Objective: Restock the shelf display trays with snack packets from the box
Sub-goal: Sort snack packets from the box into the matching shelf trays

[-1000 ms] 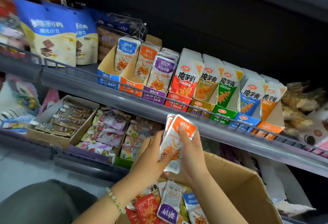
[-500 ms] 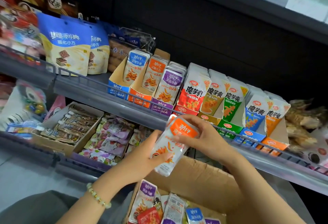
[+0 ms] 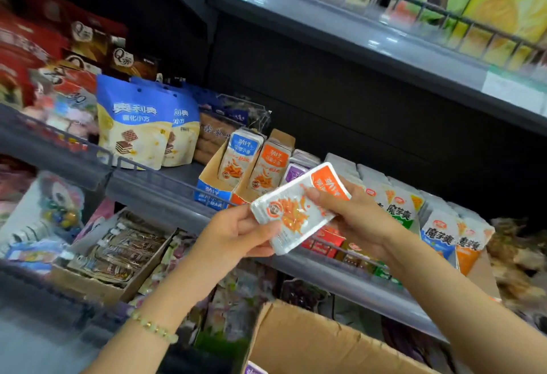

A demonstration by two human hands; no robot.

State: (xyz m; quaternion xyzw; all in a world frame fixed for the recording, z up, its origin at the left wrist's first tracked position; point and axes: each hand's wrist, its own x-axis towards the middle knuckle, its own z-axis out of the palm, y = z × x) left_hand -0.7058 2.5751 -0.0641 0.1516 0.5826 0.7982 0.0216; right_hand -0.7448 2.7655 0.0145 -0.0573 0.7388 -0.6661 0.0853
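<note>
Both hands are on one stack of orange packets [image 3: 296, 213], held in the air and tilted, orange end up and away from you.

- Your left hand [image 3: 236, 234] grips the lower end, fingers curled beneath, thumb on the near edge.
- Your right hand [image 3: 358, 216] pinches the orange end, with its fingers [image 3: 322, 196] laid across the face.

Progress: mid-task.

- The stack is out of the box [image 3: 310, 341] but not yet in any tray.
- The matching orange tray [image 3: 283, 137] stands just beyond your left fingertips, up and behind the stack. It has packets at the front, and its cardboard back stands bare above them. Likely there is room.
- The blue tray [image 3: 211, 193], left of those fingertips, looks well filled.
- The purple tray is mostly hidden behind the stack, so you cannot judge its fill.

Left to do: seat this stack upright in the orange tray, then go back to the box below your wrists. One purple packet [image 3: 255, 369] shows at its near corner, and the rest of the contents are out of view.
</note>
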